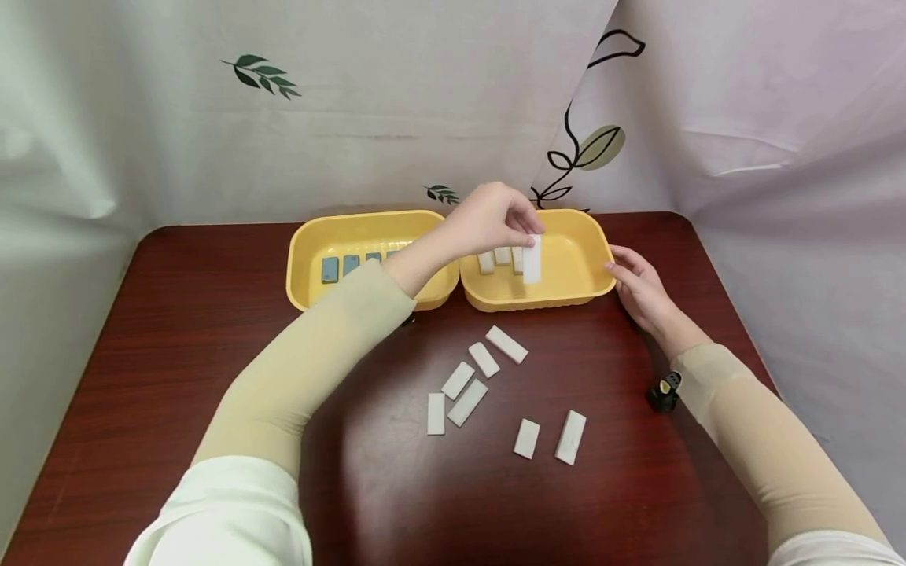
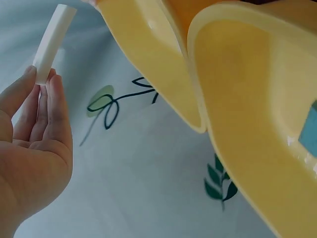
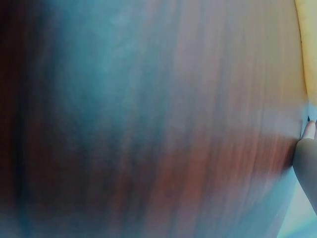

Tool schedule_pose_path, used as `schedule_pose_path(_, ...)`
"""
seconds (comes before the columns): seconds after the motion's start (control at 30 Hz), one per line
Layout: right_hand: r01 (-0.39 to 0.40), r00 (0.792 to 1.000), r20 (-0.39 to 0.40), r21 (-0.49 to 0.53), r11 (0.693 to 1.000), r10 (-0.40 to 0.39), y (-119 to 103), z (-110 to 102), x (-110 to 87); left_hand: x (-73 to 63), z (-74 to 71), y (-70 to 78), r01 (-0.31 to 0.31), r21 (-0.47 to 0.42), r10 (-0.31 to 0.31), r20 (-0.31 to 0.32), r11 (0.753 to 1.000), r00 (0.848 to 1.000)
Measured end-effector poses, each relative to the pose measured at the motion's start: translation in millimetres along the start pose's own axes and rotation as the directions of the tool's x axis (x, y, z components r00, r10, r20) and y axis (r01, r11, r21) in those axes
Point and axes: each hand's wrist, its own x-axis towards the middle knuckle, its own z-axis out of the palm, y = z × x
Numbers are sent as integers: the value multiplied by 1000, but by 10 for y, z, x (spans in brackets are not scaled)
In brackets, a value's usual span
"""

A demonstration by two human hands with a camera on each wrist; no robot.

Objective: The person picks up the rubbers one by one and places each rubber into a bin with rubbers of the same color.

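My left hand [image 1: 495,216] pinches one end of a white rectangular block [image 1: 532,259] between thumb and fingers, above the right yellow tub [image 1: 576,275]. In the left wrist view, the left hand [image 2: 42,144] holds the same block [image 2: 53,44] near its lower end. Several white blocks [image 1: 485,262] lie in a row inside that tub, close to the held one. My right hand [image 1: 644,295] grips the tub's right rim, thumb at the edge and fingers along the outer side. Only a bit of the right hand [image 3: 308,163] shows in the right wrist view.
A second yellow tub [image 1: 304,287] stands against the first on the left, with several blue-grey blocks [image 1: 329,270] in it, partly behind my left arm. Several loose white blocks [image 1: 468,402] are scattered on the dark red wooden table [image 1: 233,299]. A patterned curtain [image 1: 396,102] hangs behind.
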Motion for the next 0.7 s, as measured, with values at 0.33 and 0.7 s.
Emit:
schedule_pose_path(0.33,14,1000,4,3,1000,-14,-5,22,-18,416,81,-240,72,-96,-77,-52,993,996)
schedule_pose_path(0.7,14,1000,-5,22,1000,-14,3,45,-31,622,303,-336,138,17,-137,-50,990,989)
